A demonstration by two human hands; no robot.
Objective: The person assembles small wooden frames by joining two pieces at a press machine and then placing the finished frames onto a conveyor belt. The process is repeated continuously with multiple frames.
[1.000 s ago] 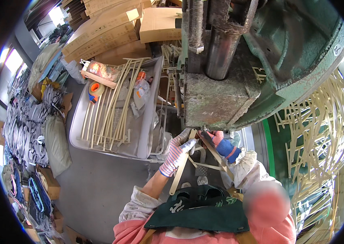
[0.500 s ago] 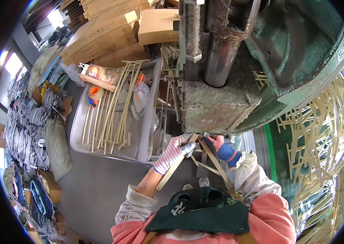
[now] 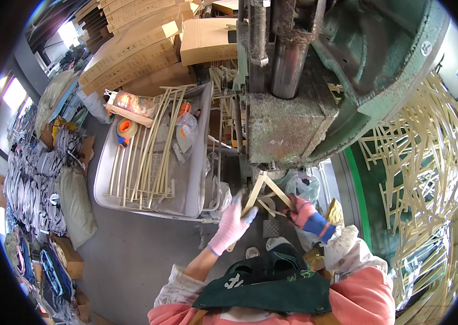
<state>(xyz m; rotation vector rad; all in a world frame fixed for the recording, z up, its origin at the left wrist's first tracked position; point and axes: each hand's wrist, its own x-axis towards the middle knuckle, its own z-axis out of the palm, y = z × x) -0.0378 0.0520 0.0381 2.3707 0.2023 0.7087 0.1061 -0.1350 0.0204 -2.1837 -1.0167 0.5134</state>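
My left hand (image 3: 231,223), in a pink-white work glove, grips a pale cream strip frame (image 3: 258,190) near its lower end. My right hand (image 3: 306,214), in a red and blue glove, holds the same frame from the right side. The frame's upper end reaches under the block of a large green press machine (image 3: 288,122). Both hands sit just below the press head, close together, with the strips crossing between them.
A grey tray cart (image 3: 193,179) to the left carries long cream strips, tape rolls and bags. Cardboard boxes (image 3: 207,40) stand behind it. Piles of cut cream strip scrap (image 3: 424,162) lie to the right. Bundles of dark straps (image 3: 28,184) cover the floor at far left.
My hands and the cream frame have shifted slightly under the press; the left hand has slid lower along the strip, and my head has moved a little.
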